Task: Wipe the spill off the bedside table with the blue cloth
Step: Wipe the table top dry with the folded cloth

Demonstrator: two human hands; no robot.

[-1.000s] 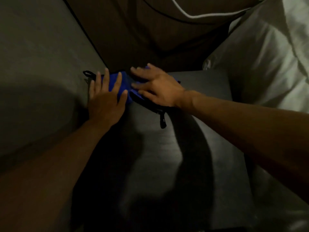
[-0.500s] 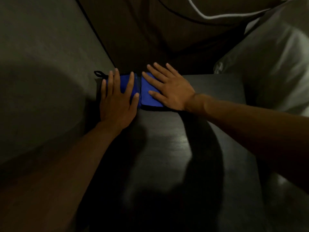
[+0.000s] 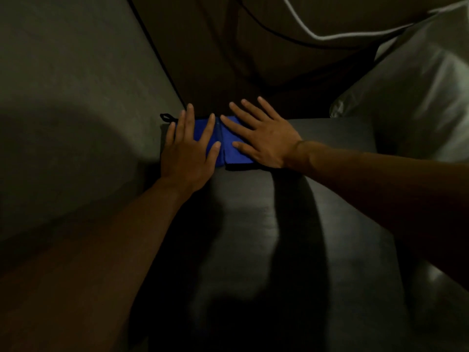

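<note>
A folded blue cloth (image 3: 229,151) with black edging lies flat at the far left corner of the dark bedside table (image 3: 304,224). Its black hanging loop (image 3: 166,117) pokes out at the far left. My left hand (image 3: 189,153) lies palm down on the cloth's left half, fingers spread. Flat on the right half rests my right hand (image 3: 264,138), its fingers also apart. Both palms press on the cloth and neither grips it. No spill shows on the dim tabletop.
A grey wall (image 3: 76,97) runs along the table's left side. White bedding and a pillow (image 3: 418,97) crowd the right edge. A dark headboard with a pale cable (image 3: 312,34) stands behind the table. The room is dim and my arms cast shadows on the tabletop.
One second ago my right hand was folding a raised flap of the cloth over. That flap now lies flat, and both hands rest spread on the cloth, hardly moved in the last half second.
</note>
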